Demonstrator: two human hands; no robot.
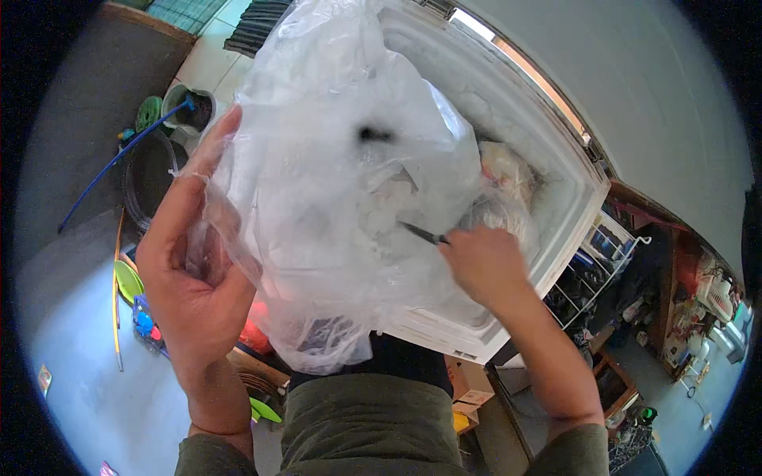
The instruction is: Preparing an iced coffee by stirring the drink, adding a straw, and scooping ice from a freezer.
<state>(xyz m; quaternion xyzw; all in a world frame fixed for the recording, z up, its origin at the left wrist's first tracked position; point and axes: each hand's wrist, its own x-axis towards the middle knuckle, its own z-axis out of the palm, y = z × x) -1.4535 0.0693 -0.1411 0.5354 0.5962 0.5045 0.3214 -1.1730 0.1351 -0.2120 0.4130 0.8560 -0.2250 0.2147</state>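
A large clear plastic bag [302, 182] spreads across the middle of the view, over the opening of a white chest freezer [567, 266]. My left hand [190, 293] grips the bag's left edge, thumb and fingers bent around the film. In my right hand [488, 266] is a small dark knife [422, 232], its tip pointing left over a whitish, frosty-looking patch seen through the haze of plastic. The lower end of the bag hangs crumpled over the freezer's near rim. What lies beneath the film is mostly blurred.
Wrapped packages [508, 170] lie inside the frosted freezer at the right, and its raised lid [651, 95] fills the upper right. Buckets [151, 174] and a blue stick [119, 159] are on the left. A white wire rack [599, 262] stands beyond the freezer's right side.
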